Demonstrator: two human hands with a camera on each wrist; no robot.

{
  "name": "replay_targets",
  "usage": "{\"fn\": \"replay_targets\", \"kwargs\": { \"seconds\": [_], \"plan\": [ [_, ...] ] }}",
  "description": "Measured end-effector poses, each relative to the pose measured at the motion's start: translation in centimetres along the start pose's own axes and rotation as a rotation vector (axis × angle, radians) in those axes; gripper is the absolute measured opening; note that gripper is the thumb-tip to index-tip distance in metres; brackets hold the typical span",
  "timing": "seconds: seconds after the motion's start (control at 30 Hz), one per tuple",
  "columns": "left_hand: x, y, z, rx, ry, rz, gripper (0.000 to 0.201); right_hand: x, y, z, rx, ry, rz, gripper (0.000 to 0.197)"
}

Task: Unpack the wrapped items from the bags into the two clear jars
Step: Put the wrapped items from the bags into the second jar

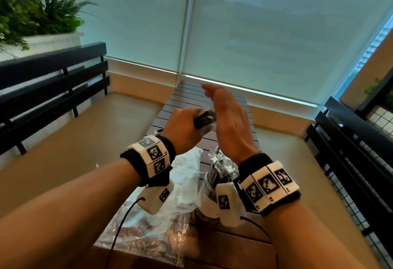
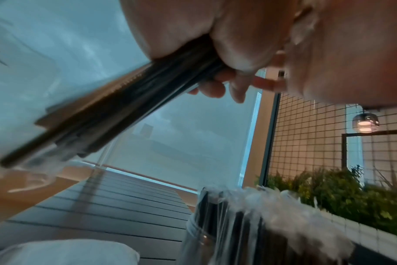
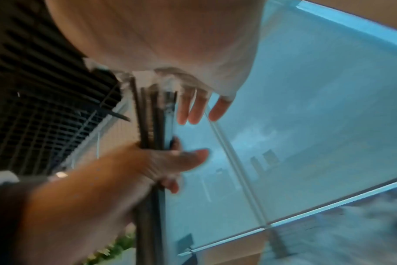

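Gripping wrapped items (blurred), left hand meets flat right hand.

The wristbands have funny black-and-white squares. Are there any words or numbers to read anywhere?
No readable words anywhere.
Left wristband: square code patterns; tiny digits beside them, too small to read.
Right wristband: the same.
Wrapped bundle in the left hand: no label visible.

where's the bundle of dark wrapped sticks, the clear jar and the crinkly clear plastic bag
bundle of dark wrapped sticks (image 2: 107, 111), left wrist view, middle of bundle
clear jar (image 1: 209, 180), head view, upper wall
crinkly clear plastic bag (image 1: 182, 175), head view, upper fold
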State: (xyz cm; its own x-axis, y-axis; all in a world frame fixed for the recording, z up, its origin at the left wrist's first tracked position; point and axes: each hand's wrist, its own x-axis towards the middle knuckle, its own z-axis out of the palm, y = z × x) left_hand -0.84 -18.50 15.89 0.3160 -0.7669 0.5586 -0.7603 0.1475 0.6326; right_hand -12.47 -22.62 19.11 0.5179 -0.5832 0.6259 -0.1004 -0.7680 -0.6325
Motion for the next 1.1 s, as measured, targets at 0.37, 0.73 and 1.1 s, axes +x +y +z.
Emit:
{"fn": "replay_targets", "kwargs": {
  "seconds": [0.37,0.73,1.1],
  "plan": [
    [1.1,-0.3,2.0,-0.625,0.231,-0.280,0.036,-12.2,11.7,-0.1,-0.173,0.193,0.357,0.115],
    [0.8,0.1,6.6,-0.656,0.135,-0.363,0.046,-13.0,12.5,3.7,0.026,0.193,0.636,0.125],
    [1.5,-1.7,7.7,-0.903,0.303,-0.502,0.041,-13.6,15.0,4.2,-0.046,0.269,0.579,0.081]
  ]
}}
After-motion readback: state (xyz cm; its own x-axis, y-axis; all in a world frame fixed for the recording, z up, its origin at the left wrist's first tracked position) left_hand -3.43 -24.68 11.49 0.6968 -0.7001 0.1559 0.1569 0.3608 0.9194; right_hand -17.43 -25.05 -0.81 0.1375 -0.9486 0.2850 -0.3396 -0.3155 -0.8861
